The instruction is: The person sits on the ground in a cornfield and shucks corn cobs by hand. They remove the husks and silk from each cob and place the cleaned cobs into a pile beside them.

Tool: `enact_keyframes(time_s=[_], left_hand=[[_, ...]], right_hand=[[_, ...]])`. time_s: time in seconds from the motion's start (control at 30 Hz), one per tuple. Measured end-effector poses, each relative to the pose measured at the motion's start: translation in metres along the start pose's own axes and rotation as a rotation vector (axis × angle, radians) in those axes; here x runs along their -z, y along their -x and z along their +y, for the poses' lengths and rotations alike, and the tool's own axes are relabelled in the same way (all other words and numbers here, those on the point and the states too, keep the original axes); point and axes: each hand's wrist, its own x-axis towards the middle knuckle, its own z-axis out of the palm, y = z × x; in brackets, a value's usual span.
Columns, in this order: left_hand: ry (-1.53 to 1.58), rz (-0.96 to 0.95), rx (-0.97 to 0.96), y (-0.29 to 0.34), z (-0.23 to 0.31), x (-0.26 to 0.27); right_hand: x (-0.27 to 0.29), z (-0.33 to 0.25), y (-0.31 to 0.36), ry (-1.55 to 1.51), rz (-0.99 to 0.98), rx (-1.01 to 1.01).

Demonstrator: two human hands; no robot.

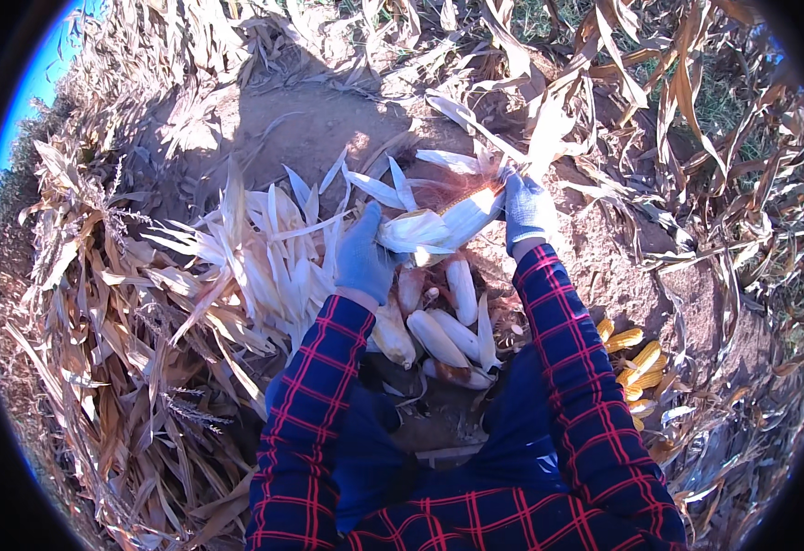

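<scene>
I saw the corn ear (439, 225) spanning both gloved hands: my left hand (363, 257) gripped its husked base, my right hand (528, 209) clutched its husk tip.

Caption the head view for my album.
Gloved left hand and right hand hold a husked corn ear over piled ears.

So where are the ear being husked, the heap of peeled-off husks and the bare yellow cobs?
ear of corn (439, 225), head view, its husk-wrapped middle.
husk pile (273, 257), head view, its centre.
yellow cobs (636, 363), head view, middle cob.
</scene>
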Motion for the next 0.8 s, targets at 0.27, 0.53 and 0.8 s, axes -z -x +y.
enact_keyframes(time_s=[0.27,0.53,0.8], left_hand=[[-0.102,0.138,-0.050,0.013,0.018,-0.002],[0.003,0.076,-0.165,0.018,0.059,0.029],[-0.483,0.522,-0.139,0.002,0.077,0.053]], right_hand=[[0.021,0.012,-0.031,-0.058,0.146,0.013],[0.026,0.015,-0.037,-0.288,0.139,-0.043],[0.023,0.029,-0.041,-0.063,0.080,0.023]])
